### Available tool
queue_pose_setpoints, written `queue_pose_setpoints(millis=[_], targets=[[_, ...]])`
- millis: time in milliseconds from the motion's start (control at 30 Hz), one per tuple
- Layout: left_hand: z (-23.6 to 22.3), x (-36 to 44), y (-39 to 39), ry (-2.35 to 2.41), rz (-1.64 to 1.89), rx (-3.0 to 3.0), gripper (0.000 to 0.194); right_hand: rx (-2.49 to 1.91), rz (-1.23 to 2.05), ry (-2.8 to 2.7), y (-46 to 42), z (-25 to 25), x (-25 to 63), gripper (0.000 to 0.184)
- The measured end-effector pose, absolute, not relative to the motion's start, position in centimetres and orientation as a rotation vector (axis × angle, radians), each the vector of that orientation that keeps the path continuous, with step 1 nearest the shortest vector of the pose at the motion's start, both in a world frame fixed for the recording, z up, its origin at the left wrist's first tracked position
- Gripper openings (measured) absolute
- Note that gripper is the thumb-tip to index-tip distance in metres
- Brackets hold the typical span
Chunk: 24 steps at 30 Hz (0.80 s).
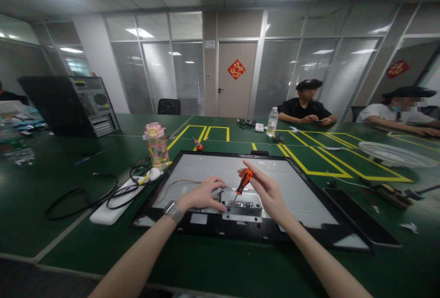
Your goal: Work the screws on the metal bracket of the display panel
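A flat display panel (302,197) with a black frame lies back side up on the green table. Near its front edge sits a metal bracket (258,213) with a boxed recess. My right hand (270,192) grips an orange and black screwdriver (244,181), whose shaft slants down to the left side of the bracket. My left hand (202,195), with a watch on the wrist, rests at the bracket's left side, fingers spread and thumb close to the screwdriver tip. Whether a screw sits under the tip is too small to tell.
Left of the panel are a white power strip (115,204) with black cables and a pink-lidded bottle (157,144). A black computer tower (65,105) stands farther left. At right lie a dark flat slab (360,215) and a white oval rim (395,153). Two people sit across the table.
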<state>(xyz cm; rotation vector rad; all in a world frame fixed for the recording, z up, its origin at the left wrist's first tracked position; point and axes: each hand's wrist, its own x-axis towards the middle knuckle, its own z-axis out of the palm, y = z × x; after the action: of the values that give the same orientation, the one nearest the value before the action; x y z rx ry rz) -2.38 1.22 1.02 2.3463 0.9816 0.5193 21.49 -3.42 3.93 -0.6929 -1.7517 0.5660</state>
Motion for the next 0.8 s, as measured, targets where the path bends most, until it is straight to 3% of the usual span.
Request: queue_pose_setpoints(millis=[367, 800], targets=[[1.10, -2.35, 1.16, 0.976, 0.522, 2.372, 0.065, -0.653, 0.661, -1.577, -3.40, 4.44, 21.30, 0.013], [0.69, -2.45, 1.48, 0.983, 0.520, 2.373, 0.068, -0.545, 1.179, -1.361, -2.96, 3.83, 21.09, 0.020]])
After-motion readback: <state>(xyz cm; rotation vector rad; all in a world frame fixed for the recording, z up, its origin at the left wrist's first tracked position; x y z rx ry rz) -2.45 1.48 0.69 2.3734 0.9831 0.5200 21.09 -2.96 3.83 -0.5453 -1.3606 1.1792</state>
